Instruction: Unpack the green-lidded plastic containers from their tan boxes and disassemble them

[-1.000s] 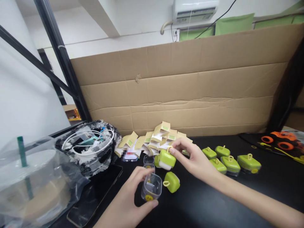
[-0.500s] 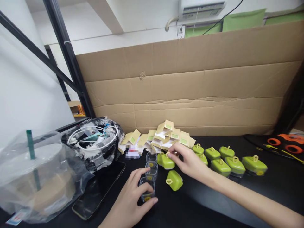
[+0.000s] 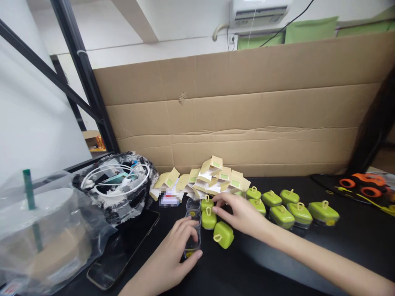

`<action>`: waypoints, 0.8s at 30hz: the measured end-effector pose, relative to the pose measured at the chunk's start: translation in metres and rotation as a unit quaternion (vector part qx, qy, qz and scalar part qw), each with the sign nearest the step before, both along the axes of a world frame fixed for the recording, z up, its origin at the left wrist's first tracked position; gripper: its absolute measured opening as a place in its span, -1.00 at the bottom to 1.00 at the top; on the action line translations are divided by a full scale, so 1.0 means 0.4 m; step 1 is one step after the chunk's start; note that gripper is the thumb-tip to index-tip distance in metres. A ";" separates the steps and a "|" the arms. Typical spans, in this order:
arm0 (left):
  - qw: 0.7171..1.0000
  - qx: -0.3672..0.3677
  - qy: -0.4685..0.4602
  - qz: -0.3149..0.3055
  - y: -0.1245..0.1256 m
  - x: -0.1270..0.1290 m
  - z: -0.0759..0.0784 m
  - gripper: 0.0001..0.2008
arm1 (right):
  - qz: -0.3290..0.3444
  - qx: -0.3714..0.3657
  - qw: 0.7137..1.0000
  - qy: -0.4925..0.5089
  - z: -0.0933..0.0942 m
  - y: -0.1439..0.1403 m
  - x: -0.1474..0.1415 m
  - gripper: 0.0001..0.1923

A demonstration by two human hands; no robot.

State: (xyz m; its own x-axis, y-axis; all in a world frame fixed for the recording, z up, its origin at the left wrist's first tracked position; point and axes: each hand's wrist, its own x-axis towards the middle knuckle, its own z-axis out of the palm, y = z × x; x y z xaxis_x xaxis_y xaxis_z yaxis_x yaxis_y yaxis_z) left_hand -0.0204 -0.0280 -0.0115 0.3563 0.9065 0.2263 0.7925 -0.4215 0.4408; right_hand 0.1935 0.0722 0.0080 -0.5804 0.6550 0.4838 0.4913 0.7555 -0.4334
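Observation:
My left hand (image 3: 173,259) is wrapped around a small clear plastic container (image 3: 193,243) standing on the black table (image 3: 277,263). Two more clear containers (image 3: 193,207) stand in a row just behind it. My right hand (image 3: 242,216) reaches in from the right, its fingertips resting on a green lid (image 3: 209,218) that stands upright on the table. Another green lid (image 3: 223,234) lies on its side under that hand, and a third (image 3: 206,202) sits just behind.
Several closed green-lidded containers (image 3: 290,207) line the table to the right. A heap of small cardboard boxes (image 3: 212,177) lies against the cardboard wall (image 3: 247,115). At left are a bag with cables (image 3: 117,185), a phone (image 3: 123,246) and a bagged drink cup (image 3: 40,230).
My right hand has lowered the green lid it held up and set it on the table. My left hand has put the clear container down upright and keeps hold of it.

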 end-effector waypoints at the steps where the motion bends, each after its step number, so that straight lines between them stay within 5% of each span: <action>1: 1.000 0.003 -0.004 0.004 0.003 0.000 -0.002 -0.86 | -0.009 0.023 1.000 -0.018 0.013 0.005 0.024 -0.86; 6: 1.000 0.023 0.018 -0.006 0.016 0.004 0.008 -0.59 | -0.194 0.134 0.959 -0.156 0.026 0.048 0.169 -0.73; 9: 0.997 0.064 0.021 -0.029 0.034 0.028 0.043 -0.61 | -0.272 0.141 0.933 -0.187 -0.003 0.067 0.220 -0.63; 15: 0.991 0.069 -0.037 -0.107 0.109 0.128 0.120 -0.63 | -0.105 -0.025 0.993 -0.056 0.006 0.055 0.211 -0.82; 21: 0.974 -0.078 -0.146 -0.154 0.172 0.200 0.113 -0.37 | 0.012 -0.111 0.986 0.126 0.040 0.003 0.170 -0.80; 24: 0.970 -0.085 -0.172 -0.147 0.170 0.196 0.116 -0.36 | 0.012 -0.112 0.979 0.171 0.031 -0.017 0.150 -0.81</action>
